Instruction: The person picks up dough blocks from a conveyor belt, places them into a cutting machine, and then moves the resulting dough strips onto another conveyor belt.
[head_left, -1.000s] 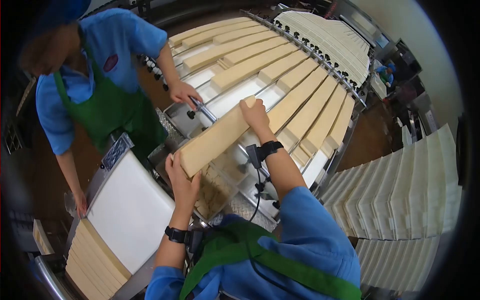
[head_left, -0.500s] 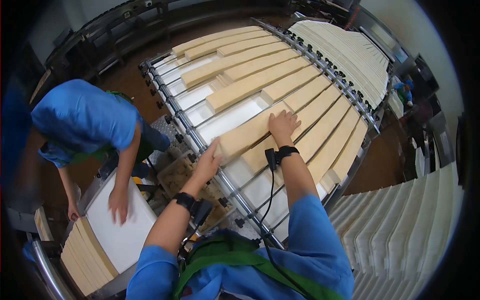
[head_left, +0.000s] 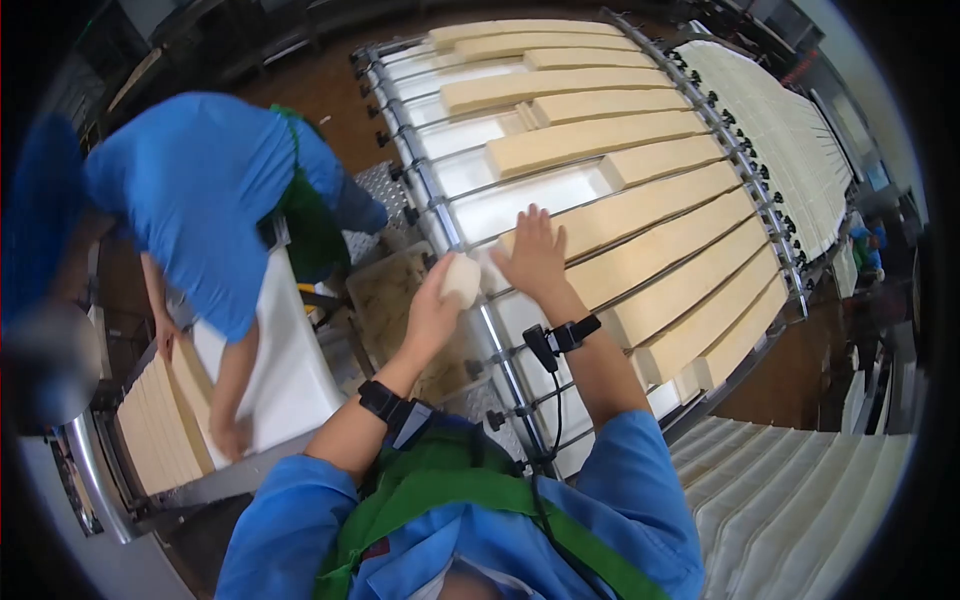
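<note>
Where the head camera looks: down on a rack (head_left: 455, 235) of rails that runs from frame centre to the upper right.
Hands: two of the wearer's own, at frame centre.
Left hand (head_left: 432, 312): fingers curled about the pale near end of a slab (head_left: 640, 208), gripping it.
Right hand (head_left: 535, 258): open, palm down, fingers spread, flat on the same slab just right of the left hand.
Slab: lies on the rack and slants from centre up to the right.
Slabs (head_left: 590, 140): about eleven on the rack, side by side; the far ones at the top run together and are hard to count.
Bands (head_left: 380, 400): two black ones, one on each wrist; a cable hangs from the right one.
Co-worker (head_left: 200, 190): one, in blue, at upper left, face out of view; one hand rests on a white board (head_left: 290, 370).
Stack (head_left: 160, 420): tan slabs on edge at lower left, too close-packed to count.
Sheets (head_left: 800, 480): white, overlapping at lower right, cut off by the frame's dark rim.
Person (head_left: 865, 250): one more at far right, tiny and blurred.
Hidden: the slab's near end, mostly under the left hand.
</note>
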